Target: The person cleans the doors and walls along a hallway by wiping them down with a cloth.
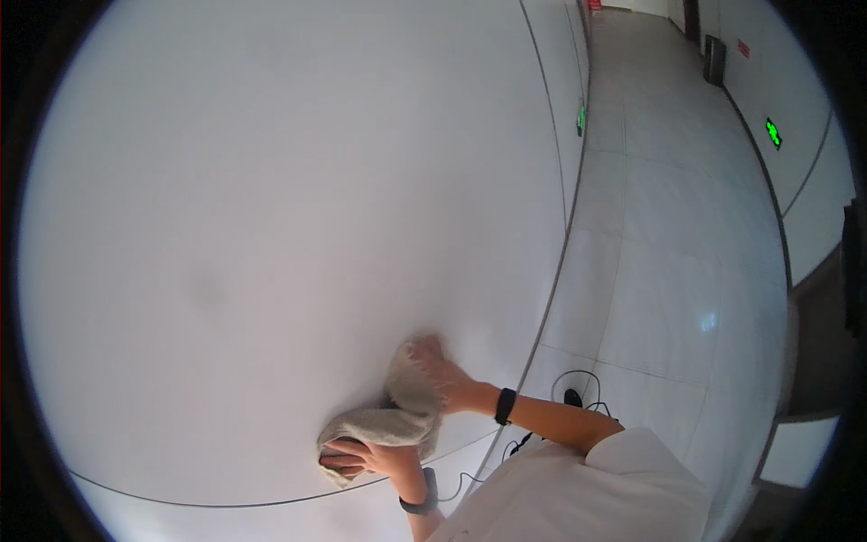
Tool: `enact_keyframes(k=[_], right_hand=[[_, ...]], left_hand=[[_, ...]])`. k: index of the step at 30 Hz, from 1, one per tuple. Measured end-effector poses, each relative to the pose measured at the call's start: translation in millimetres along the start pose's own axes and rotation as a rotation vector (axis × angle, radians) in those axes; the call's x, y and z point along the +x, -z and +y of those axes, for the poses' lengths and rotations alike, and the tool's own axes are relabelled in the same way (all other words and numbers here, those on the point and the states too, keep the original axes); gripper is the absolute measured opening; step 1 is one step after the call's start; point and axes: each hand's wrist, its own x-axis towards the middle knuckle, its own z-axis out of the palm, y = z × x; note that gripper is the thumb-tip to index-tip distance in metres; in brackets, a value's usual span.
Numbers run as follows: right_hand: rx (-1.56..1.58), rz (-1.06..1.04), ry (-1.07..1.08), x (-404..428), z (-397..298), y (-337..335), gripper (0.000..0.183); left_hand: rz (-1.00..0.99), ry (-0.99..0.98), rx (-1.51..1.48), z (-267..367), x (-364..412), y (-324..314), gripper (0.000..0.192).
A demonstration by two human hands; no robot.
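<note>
A beige cloth (405,379), bunched and folded with a frayed edge, lies against a smooth white wall panel (271,203). My left hand (369,459) presses on the cloth's lower end, its fingers spread and partly within a fold. At the upper end, my right hand (440,369) holds the cloth against the panel; its fingertips are blurred. A dark band (504,406) circles my right wrist, and a grey band (427,493) is on my left wrist.
A tiled corridor floor (650,271) runs along the panel's edge. Black cables (576,372) lie near a dark shoe (572,398). The opposite wall carries a green lit sign (773,133); a dark bin (714,59) stands farther off. Thin seams (545,81) divide the panels.
</note>
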Motion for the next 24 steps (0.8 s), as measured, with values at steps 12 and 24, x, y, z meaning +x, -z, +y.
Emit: enact_keyframes(k=[12, 24], right_hand=[[-0.183, 0.532, 0.476, 74, -12, 128, 0.066], [-0.688, -0.041, 0.639, 54, 29, 26, 0.041]], left_hand=[[0.103, 0.239, -0.192, 62, 32, -7, 0.065], [-0.256, 0.219, -0.1, -17, -73, -51, 0.057]])
